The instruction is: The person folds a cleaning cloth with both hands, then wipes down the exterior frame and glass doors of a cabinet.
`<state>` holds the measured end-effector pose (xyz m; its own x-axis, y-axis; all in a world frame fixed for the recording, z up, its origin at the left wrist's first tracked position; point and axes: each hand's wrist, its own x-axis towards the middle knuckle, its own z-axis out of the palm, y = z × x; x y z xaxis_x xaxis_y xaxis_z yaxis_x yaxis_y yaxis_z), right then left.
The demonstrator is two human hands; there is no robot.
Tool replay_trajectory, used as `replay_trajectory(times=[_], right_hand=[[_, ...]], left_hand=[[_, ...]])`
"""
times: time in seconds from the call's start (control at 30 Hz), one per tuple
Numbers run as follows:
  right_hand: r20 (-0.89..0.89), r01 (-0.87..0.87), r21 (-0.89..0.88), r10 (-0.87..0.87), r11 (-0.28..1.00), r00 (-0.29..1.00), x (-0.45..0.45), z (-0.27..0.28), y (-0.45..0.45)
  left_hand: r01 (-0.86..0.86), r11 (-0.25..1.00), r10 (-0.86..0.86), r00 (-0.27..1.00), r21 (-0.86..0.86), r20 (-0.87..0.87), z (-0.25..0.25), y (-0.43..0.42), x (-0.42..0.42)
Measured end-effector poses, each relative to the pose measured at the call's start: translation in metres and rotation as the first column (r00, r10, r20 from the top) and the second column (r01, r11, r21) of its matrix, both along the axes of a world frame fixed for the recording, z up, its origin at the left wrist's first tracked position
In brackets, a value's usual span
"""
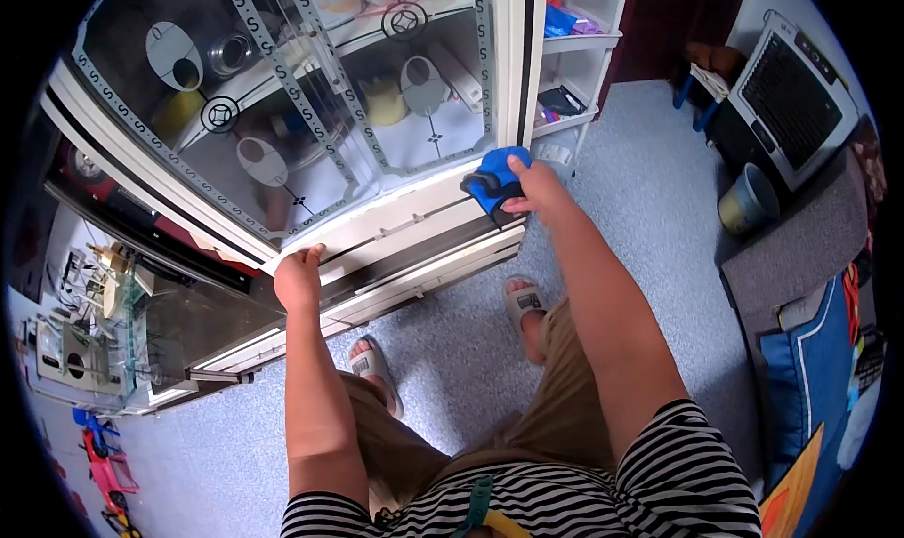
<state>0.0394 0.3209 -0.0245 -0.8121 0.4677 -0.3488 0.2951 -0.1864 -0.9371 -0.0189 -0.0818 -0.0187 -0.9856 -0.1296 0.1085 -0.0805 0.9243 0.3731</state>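
Blue cloth [507, 167] with black patches is what I have in the right hand [540, 188], fingers and thumb clenched on it, held at the right end of the cabinet [391, 216], against or just in front of its pale lower front; I can't tell from here whether they touch.

Nearest me are the striped shirt [537, 500] and brown trousers [565, 387], then two light sandals [381, 387] planted apart on the speckled blue floor [443, 350].

Beyond the feet, I have the left hand [299, 276] at the cabinet's pale ledge, left of the cloth, fingers curled; whether they grip the edge or only rest there, I can't tell.

Above the ledge, patterned glass doors [447, 133] show things on shelves inside. Off to the right stands a bin [747, 201]. Farther, I make out a white rack [589, 41] right of the cabinet and a grilled appliance [791, 96] at far right.
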Motion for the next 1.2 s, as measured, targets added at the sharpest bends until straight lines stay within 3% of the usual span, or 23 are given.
replay_trajectory(times=[0.17, 0.33, 0.53, 0.6, 1.03, 1.2], right_hand=[[0.031, -0.048, -0.008, 0.048, 0.999, 0.998, -0.001, -0.008, 0.006], [0.179, -0.041, 0.057, 0.03, 0.998, 0.983, -0.005, -0.026, 0.008], [0.103, -0.154, 0.027, 0.151, 0.988, 0.983, 0.001, -0.004, -0.01], [-0.03, -0.127, -0.144, 0.124, 0.981, 0.992, 0.0, 0.003, -0.024], [-0.112, -0.174, -0.361, 0.142, 0.916, 0.983, -0.002, 0.002, -0.08], [-0.175, -0.288, -0.403, 0.236, 0.869, 0.956, -0.013, -0.012, -0.122]], left_hand=[[0.007, 1.0, -0.007, 1.0, -0.011, 0.006, -0.003, -0.002, -0.001], [0.024, 0.999, -0.023, 0.998, 0.027, -0.054, -0.006, -0.002, -0.001], [0.034, 0.999, -0.032, 0.996, 0.022, -0.08, -0.011, -0.001, -0.001], [0.026, 1.0, -0.025, 0.997, 0.011, -0.068, -0.009, -0.001, 0.0], [-0.025, 0.991, 0.022, 0.999, 0.129, 0.027, 0.005, 0.003, 0.006], [-0.059, 0.99, 0.055, 0.998, 0.131, 0.04, 0.0, 0.004, 0.004]])
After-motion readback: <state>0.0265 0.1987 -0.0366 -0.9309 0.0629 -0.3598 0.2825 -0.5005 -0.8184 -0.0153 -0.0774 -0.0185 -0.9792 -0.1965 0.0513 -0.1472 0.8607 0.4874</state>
